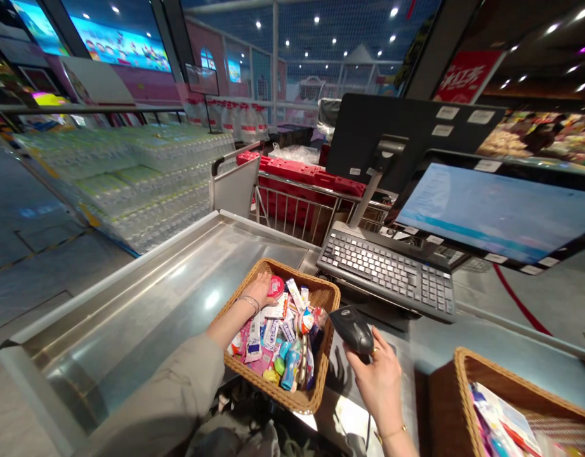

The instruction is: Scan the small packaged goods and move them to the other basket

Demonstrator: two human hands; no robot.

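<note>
My left hand (260,289) reaches into a woven basket (321,293) full of several small packaged goods and closes on a small round red item (276,286) at the basket's far corner. My right hand (378,377) grips a black handheld barcode scanner (352,328), held just right of the basket with its head aimed toward the goods. Both hands are over a steel checkout counter (144,304).
A black keyboard (387,270) and a tilted touchscreen (487,212) stand behind the scanner. A second wicker basket (464,368) with packets sits at the lower right. A shopping cart with red crates (297,190) and stacked bottled water (131,178) lie beyond the counter.
</note>
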